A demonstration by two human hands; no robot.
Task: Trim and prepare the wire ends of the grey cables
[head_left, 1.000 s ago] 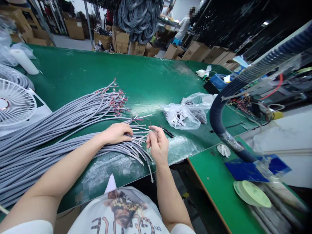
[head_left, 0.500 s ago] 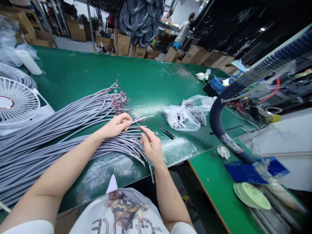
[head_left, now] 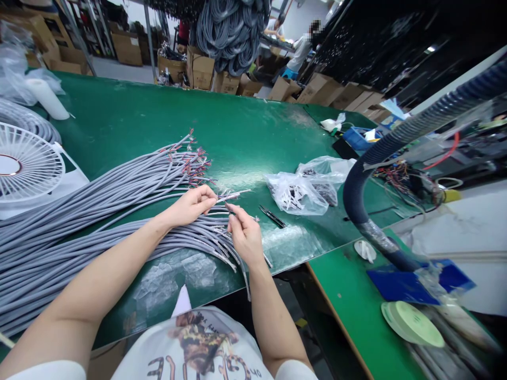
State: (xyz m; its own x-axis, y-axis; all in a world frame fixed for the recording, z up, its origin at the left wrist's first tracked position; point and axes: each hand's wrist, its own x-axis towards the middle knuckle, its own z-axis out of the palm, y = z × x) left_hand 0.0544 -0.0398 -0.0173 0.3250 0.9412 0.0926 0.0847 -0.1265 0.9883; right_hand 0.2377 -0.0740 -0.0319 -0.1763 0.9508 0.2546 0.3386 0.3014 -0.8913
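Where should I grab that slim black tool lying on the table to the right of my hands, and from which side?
Probably take the black tool at its near, right-hand end, coming down from the right. It lies flat and slanted on the table, its narrower end seemingly pointing away to the left, so the broader end looks easier to pinch.

Your cables (head_left: 130, 177) at ten o'clock look smooth, matt plastic; the bags (head_left: 311, 196) at one o'clock, glossy plastic.
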